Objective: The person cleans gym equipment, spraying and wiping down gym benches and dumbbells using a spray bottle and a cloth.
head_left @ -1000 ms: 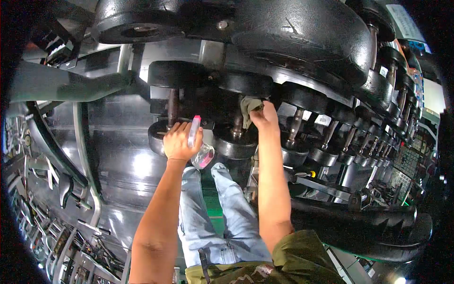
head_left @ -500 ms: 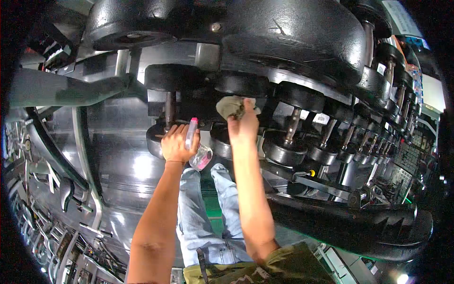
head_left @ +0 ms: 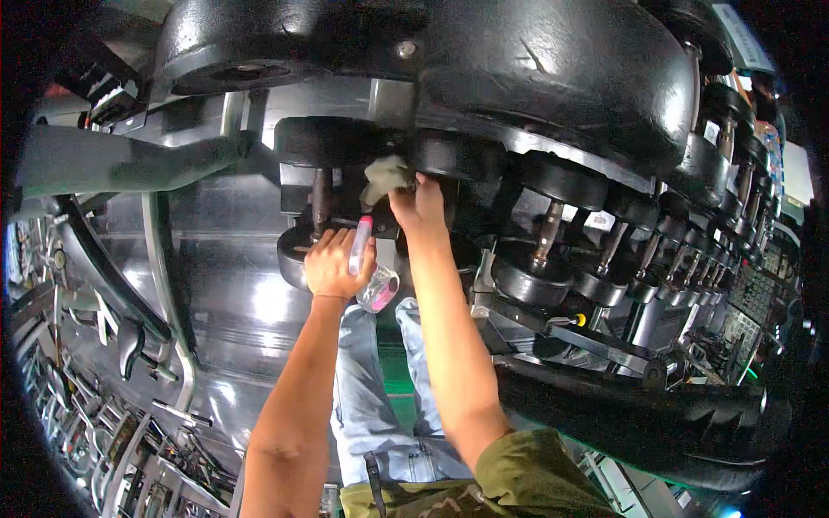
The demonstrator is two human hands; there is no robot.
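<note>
My left hand (head_left: 332, 266) is closed around a clear spray bottle (head_left: 380, 289) with a pink-tipped nozzle, resting over the lower head of the leftmost dumbbell (head_left: 321, 142) on the lower rack. A crumpled pale grey cloth (head_left: 384, 177) is in my right hand (head_left: 420, 205), held at the gap between that dumbbell and the second dumbbell (head_left: 458, 155). My right fingers are close to the second dumbbell's upper head; the hand and forearm hide its handle. Whether the cloth touches either dumbbell, I cannot tell.
Larger dumbbells (head_left: 561, 69) overhang from the upper rack. More dumbbells (head_left: 534, 269) run off to the right. A black padded bench (head_left: 622, 406) lies at lower right, and a grey machine frame (head_left: 155, 168) stands at left. My legs are close below the rack.
My right hand has moved the cloth leftward, from in front of the second dumbbell's upper head to the gap beside it. My left hand keeps its hold on the bottle; the view has shifted slightly.
</note>
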